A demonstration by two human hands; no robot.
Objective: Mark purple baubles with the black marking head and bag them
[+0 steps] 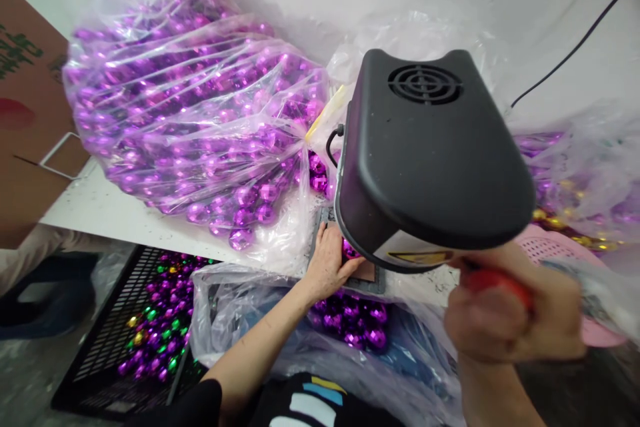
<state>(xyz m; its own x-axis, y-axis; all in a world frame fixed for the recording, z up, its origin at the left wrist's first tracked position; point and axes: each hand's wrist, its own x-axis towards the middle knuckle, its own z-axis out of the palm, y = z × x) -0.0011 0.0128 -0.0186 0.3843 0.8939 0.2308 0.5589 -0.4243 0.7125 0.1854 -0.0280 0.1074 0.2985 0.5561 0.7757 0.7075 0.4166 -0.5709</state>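
Observation:
My left hand [327, 260] rests on a small base plate [369, 272] under the black press machine [440, 167]. Its thumb and fingers are around a shiny purple faceted ball [350, 250], partly hidden by the machine's housing. My right hand [520, 307] is closed around the machine's red handle [503, 293], slightly blurred, to the right of the housing. In a plastic bag over my lap lie several purple balls [353, 323], just below the plate.
A big clear bag of purple balls [200, 120] stands at the left. Below it is a black crate [113, 340] with purple, green and gold balls. A cardboard box [35, 113] is far left; a pink basket [555, 247] and a plastic bag [595, 167] lie right.

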